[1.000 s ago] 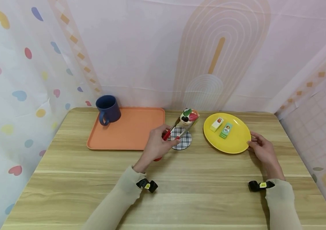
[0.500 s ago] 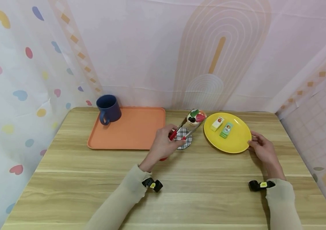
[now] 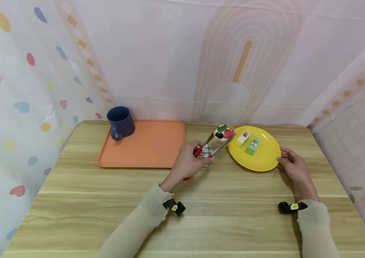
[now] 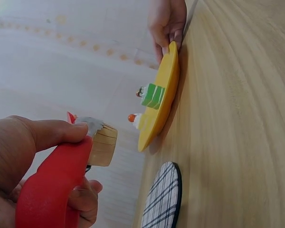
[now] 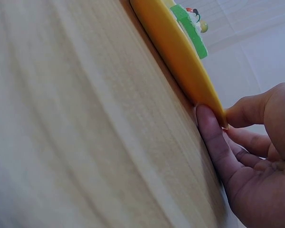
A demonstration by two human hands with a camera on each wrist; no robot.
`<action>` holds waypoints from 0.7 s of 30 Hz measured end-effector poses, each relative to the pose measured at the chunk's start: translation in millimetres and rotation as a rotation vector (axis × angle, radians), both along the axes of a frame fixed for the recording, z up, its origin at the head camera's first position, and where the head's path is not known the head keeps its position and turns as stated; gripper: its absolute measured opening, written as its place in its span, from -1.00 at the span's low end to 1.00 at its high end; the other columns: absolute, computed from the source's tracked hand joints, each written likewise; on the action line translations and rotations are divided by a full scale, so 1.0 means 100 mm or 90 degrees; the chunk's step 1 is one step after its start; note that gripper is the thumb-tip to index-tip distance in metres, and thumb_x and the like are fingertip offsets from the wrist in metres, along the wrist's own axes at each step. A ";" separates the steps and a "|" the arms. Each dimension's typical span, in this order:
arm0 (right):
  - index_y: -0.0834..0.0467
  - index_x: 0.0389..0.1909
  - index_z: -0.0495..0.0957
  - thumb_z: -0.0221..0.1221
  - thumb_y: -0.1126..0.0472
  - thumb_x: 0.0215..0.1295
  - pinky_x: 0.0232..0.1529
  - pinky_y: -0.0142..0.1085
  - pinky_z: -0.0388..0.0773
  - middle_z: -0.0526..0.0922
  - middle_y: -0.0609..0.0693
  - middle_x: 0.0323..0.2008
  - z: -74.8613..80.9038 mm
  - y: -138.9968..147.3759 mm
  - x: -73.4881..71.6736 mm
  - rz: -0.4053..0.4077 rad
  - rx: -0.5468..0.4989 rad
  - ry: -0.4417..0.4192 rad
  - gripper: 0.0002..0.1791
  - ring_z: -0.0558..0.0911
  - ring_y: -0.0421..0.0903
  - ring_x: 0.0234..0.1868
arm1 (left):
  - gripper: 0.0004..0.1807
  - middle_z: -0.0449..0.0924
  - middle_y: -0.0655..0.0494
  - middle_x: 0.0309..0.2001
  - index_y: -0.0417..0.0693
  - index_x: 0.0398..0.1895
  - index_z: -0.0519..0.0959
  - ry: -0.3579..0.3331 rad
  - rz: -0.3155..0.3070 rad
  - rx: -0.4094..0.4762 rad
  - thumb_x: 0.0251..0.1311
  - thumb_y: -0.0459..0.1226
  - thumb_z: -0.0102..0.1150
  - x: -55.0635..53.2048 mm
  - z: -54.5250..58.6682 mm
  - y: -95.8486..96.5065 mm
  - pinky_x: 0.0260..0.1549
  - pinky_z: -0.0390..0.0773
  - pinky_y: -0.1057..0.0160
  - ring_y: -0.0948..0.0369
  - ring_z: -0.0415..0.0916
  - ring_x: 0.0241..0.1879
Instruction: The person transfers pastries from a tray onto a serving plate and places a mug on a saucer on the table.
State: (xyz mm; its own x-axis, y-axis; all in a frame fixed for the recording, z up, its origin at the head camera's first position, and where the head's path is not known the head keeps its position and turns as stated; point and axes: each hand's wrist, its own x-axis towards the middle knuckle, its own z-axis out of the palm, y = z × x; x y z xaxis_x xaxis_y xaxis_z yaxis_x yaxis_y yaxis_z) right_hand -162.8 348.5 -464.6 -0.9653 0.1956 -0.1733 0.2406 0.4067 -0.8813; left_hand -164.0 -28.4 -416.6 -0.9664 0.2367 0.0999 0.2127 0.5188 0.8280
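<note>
My left hand [image 3: 188,161] grips red-handled tongs [image 3: 198,152], also large in the left wrist view. Between the tongs' metal tips is a toy cupcake [image 3: 224,133] topped with cream, a strawberry piece, dark berries and a green leaf. It hangs above the table, just left of the yellow plate [image 3: 256,161]. On that plate lie two small toy cake slices, a pale yellow one [image 3: 243,139] and a green one [image 3: 253,146]. My right hand [image 3: 293,165] pinches the plate's right rim, thumb on top and fingers below, as the right wrist view shows.
Under the tongs lies a round plaid coaster [image 3: 206,154], partly covered in the head view. To the left, an orange tray [image 3: 150,150] bears a dark blue mug [image 3: 121,122] at its back left corner. A patterned curtain [image 3: 156,64] hangs behind the wooden table [image 3: 221,215].
My left hand has moved right with the tongs and cupcake, from above the coaster to beside the plate's left rim. My right hand stays at the plate's rim.
</note>
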 end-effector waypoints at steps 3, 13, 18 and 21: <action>0.24 0.56 0.17 0.03 0.25 0.57 -0.14 -0.53 0.63 0.46 -0.04 0.01 -0.01 -0.01 0.00 0.004 -0.002 0.002 -0.39 0.56 -0.47 -0.20 | -0.50 0.68 -0.11 -0.15 -0.21 -0.01 0.61 0.002 -0.004 -0.007 0.05 -0.15 0.56 0.01 -0.01 0.02 -0.42 0.45 0.28 0.12 0.51 -0.25; 0.24 0.57 0.16 0.02 0.25 0.57 -0.15 -0.54 0.62 0.47 -0.07 -0.01 0.00 0.01 0.01 0.004 0.003 0.001 -0.39 0.54 -0.48 -0.19 | -0.46 0.64 -0.11 -0.18 -0.24 0.06 0.59 -0.004 -0.010 -0.033 0.08 -0.15 0.54 0.02 0.01 0.15 -0.36 0.40 0.27 0.13 0.44 -0.24; 0.26 0.57 0.15 0.02 0.27 0.57 -0.14 -0.54 0.62 0.46 -0.09 -0.02 0.00 0.01 0.00 0.006 -0.007 0.003 -0.38 0.53 -0.49 -0.19 | -0.52 0.54 -0.03 -0.36 -0.24 -0.01 0.60 0.002 -0.026 -0.031 0.09 -0.17 0.53 0.01 0.02 0.22 -0.45 0.30 0.32 0.18 0.36 -0.36; 0.27 0.57 0.14 0.02 0.28 0.56 -0.14 -0.54 0.62 0.46 -0.08 -0.01 0.00 0.00 0.00 0.007 -0.012 0.007 -0.38 0.53 -0.49 -0.19 | -0.55 0.47 0.04 -0.43 -0.23 -0.05 0.60 0.005 -0.032 -0.030 0.09 -0.17 0.53 0.01 0.01 0.25 -0.49 0.27 0.33 0.20 0.33 -0.42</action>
State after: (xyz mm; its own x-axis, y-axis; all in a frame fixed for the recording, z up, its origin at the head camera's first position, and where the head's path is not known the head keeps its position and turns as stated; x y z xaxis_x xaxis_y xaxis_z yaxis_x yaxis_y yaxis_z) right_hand -162.6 348.6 -464.3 -0.9691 0.1823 -0.1664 0.2270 0.3931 -0.8910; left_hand -162.9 -3.5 -415.2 -0.9523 0.2898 0.0955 0.2463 0.5453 0.8013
